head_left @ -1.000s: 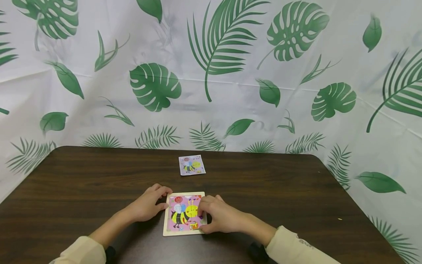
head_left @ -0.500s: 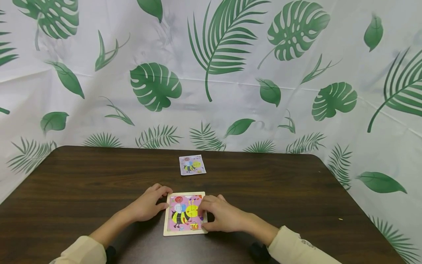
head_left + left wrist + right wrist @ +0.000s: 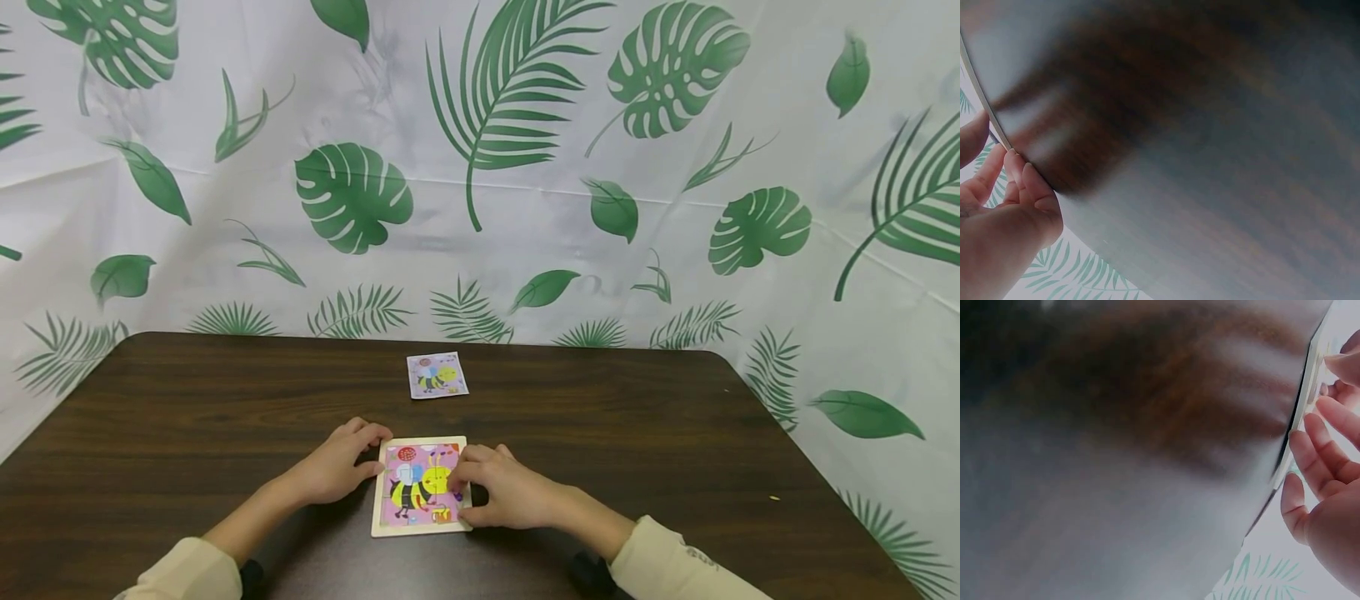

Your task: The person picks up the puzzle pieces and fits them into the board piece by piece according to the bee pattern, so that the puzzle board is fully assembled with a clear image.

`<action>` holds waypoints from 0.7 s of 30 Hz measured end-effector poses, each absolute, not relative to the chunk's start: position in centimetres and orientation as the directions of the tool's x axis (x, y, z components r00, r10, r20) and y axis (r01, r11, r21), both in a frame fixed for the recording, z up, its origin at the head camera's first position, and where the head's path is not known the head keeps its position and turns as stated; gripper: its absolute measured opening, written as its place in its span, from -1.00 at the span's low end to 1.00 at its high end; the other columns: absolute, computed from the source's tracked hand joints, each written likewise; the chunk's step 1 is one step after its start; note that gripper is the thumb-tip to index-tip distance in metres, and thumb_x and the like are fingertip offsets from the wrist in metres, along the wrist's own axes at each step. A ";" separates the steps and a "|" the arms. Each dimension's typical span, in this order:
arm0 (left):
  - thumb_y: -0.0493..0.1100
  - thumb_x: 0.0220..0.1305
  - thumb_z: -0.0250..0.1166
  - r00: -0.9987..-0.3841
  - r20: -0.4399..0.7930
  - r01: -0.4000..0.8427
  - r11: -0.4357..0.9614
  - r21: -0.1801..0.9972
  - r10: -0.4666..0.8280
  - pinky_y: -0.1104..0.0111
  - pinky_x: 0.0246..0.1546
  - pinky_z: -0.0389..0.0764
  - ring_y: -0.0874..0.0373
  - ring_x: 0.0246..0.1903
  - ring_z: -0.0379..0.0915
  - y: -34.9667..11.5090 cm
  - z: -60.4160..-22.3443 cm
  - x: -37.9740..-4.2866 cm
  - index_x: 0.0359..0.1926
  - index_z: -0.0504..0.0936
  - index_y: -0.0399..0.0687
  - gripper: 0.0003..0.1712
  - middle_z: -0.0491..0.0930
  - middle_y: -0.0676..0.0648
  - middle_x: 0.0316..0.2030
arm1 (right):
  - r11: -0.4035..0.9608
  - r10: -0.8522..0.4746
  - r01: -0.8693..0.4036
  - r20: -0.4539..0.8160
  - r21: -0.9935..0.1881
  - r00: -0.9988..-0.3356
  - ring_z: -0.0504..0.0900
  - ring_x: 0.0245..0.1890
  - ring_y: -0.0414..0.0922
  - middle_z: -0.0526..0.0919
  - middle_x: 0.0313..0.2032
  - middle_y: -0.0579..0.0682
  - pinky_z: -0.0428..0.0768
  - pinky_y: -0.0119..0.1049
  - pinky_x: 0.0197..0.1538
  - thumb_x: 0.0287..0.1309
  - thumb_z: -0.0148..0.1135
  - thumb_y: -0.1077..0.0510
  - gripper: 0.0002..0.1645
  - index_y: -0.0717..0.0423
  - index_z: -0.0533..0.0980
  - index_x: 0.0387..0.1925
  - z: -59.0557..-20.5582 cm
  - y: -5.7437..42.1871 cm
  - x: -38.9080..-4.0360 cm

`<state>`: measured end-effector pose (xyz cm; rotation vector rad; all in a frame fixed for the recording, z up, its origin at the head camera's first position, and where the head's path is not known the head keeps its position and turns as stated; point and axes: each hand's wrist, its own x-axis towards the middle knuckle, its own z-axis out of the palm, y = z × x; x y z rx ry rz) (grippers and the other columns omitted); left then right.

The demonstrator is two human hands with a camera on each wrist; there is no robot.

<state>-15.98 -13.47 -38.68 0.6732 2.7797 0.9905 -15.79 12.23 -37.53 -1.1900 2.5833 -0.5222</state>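
Observation:
A square wooden jigsaw puzzle (image 3: 382, 525) with a yellow and black bee on pink lies on the table in the head view, inside a pale wood frame. My left hand (image 3: 337, 467) rests against its upper left side, the index finger at the corner and the thumb on the left edge. In the left wrist view, the left fingertips (image 3: 1016, 159) are right at the frame's rim. My right hand (image 3: 510, 492) reaches over the right side, its bent fingers and thumb about the lower right puzzle piece (image 3: 441, 515). Those fingers hide part of the right edge.
A small square picture card (image 3: 437, 376) with the same bee lies behind the puzzle on the dark wood table (image 3: 225, 400). A tiny yellow scrap (image 3: 774, 497) lies far right. Behind the table hangs a white cloth (image 3: 465, 267) printed with green leaves.
The lower right piece, slightly askew a second ago, now lies in line with the puzzle. The right thumb has shifted slightly to the right, off that piece's lower edge. The left hand stays still.

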 end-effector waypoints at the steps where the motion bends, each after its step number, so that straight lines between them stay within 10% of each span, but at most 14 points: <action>1: -0.30 0.16 0.24 -0.895 0.040 0.370 0.688 0.625 0.444 0.07 -0.11 0.37 -0.01 -0.15 0.29 -13.4 -38.7 -16.0 -0.03 0.46 -0.20 -0.67 0.37 -0.07 -0.22 | 0.601 -0.769 -0.679 -0.073 -0.421 -0.635 0.37 -0.19 -0.35 0.43 -0.25 -0.28 0.20 -0.44 -0.18 0.00 0.33 0.05 -0.72 -0.01 0.56 -0.20 -37.6 12.2 -15.8; 21: -0.29 0.15 0.25 -0.897 0.042 0.370 0.694 0.618 0.441 0.07 -0.11 0.37 -0.01 -0.14 0.30 -13.5 -38.8 -16.0 -0.03 0.46 -0.17 -0.67 0.37 -0.06 -0.21 | 0.608 -0.767 -0.669 -0.095 -0.428 -0.635 0.36 -0.32 -0.37 0.44 -0.28 -0.26 0.26 -0.45 -0.17 0.00 0.33 0.06 -0.70 0.05 0.54 -0.20 -37.4 12.0 -15.6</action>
